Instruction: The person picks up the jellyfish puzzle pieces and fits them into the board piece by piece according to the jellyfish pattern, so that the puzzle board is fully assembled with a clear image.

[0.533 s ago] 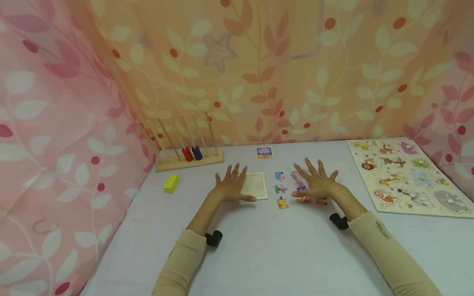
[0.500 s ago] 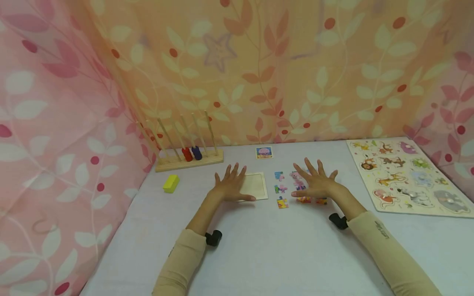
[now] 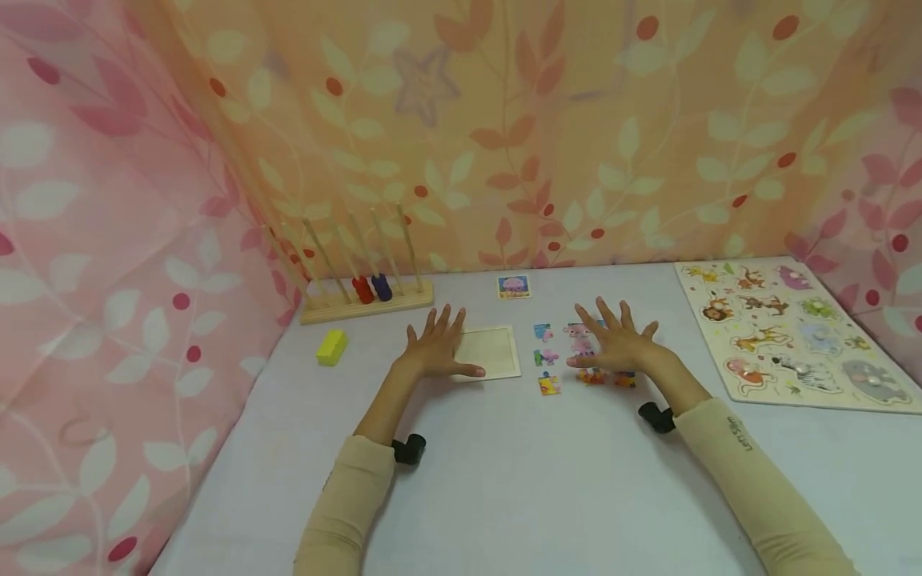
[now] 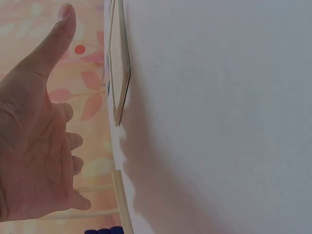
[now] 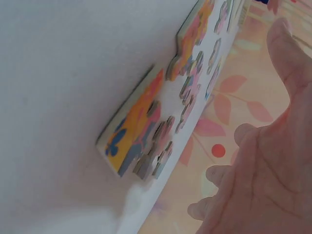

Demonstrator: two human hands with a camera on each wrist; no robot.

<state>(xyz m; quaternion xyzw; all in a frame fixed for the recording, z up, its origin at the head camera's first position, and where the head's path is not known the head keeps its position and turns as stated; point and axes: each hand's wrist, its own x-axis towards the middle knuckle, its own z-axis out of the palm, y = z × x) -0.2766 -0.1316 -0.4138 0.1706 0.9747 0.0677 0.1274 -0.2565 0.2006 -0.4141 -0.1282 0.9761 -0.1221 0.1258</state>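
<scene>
My left hand [image 3: 434, 350] hovers with spread fingers over the left side of a shallow wooden puzzle frame [image 3: 497, 373], holding nothing. In the left wrist view the palm faces the table, apart from the frame [image 4: 120, 63]. The right hand [image 3: 618, 347], also spread and without anything in it, hangs above several jigsaw puzzle pieces [image 3: 550, 386] laid out in rows right of the frame. It covers part of the pieces in the head view. The right wrist view shows one orange and blue puzzle piece [image 5: 129, 126] lying flat, below the palm.
A small picture card [image 3: 514, 286] lies behind the frame. At the back left stands a wooden peg rack [image 3: 367, 308] with red and blue beads, a yellow block [image 3: 332, 348] in front of it. An animal peg puzzle board [image 3: 792, 336] lies right. Patterned curtains [image 3: 461, 160] border the table.
The head view has tilted down slightly, shifting the scene up. The left hand has moved a little to the left, showing more of the frame. The right hand stays nearly in place.
</scene>
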